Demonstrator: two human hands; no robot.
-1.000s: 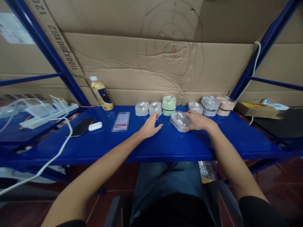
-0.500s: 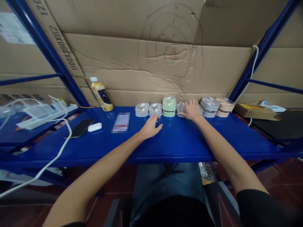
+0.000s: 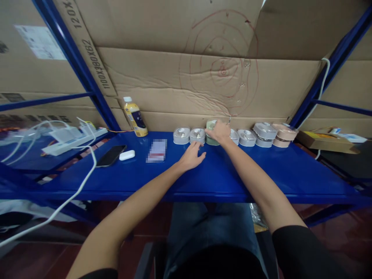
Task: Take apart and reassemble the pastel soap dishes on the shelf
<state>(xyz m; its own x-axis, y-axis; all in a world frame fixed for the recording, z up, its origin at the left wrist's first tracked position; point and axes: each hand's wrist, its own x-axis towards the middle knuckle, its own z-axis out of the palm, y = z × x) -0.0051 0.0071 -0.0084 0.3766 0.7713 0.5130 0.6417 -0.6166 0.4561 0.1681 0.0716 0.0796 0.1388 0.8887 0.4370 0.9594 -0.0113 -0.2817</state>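
A row of small round lidded containers stands along the back of the blue shelf [image 3: 221,182]. My right hand [image 3: 219,133] lies over the stacked green container [image 3: 210,125], fingers curled on its top. Two grey containers [image 3: 181,135] stand to its left, more grey ones [image 3: 247,137] to its right, then a grey stack [image 3: 264,134] and a pink stack [image 3: 283,135]. My left hand [image 3: 193,155] rests flat on the shelf in front of the grey containers, fingers spread, holding nothing.
A yellow bottle [image 3: 135,117] stands at the back left. A card pack [image 3: 157,150], a white earbud case [image 3: 127,155] and a black phone [image 3: 110,155] lie on the left. A power strip with white cables [image 3: 69,136] sits farther left. A cardboard box [image 3: 322,140] lies right.
My right hand pushed a grey container back into the row, let go of it, then moved left onto the green stack. My left hand stayed put.
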